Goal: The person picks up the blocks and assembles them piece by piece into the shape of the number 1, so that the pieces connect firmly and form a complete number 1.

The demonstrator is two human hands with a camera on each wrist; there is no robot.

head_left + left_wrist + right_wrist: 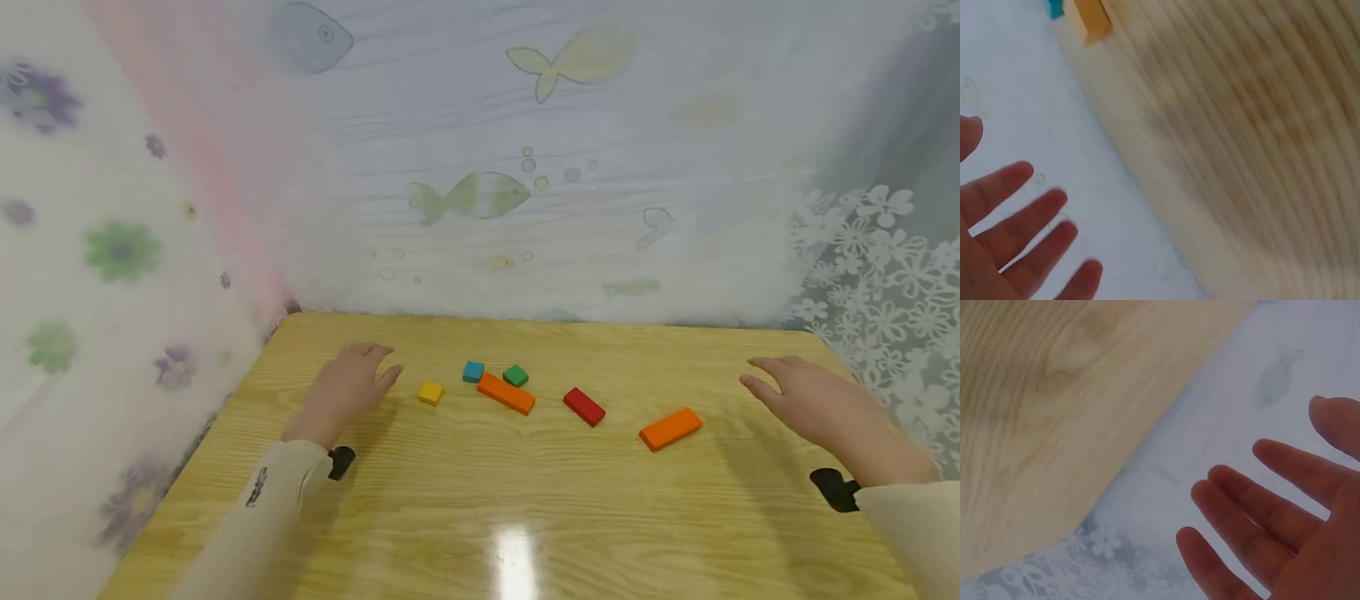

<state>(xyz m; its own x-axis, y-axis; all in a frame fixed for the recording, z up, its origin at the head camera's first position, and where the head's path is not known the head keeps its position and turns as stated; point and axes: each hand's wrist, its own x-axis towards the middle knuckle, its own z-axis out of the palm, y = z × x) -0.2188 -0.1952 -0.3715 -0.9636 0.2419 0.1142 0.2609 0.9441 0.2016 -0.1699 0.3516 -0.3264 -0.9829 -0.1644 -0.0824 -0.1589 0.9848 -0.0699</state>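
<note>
Wood tbl (405,517) w/ 6 blocks (506,393), fish-print backdrop (570,217) behind, glare (515,562) in fg.

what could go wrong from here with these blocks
Lifting the left orange block might nudge the blue block or green block, as both sit right by its far side.

The yellow block is the nearest to the left grip, so a hasty sweep inward could knock it.

The right orange block looks much like the left one, so the two might get mixed up.
</note>
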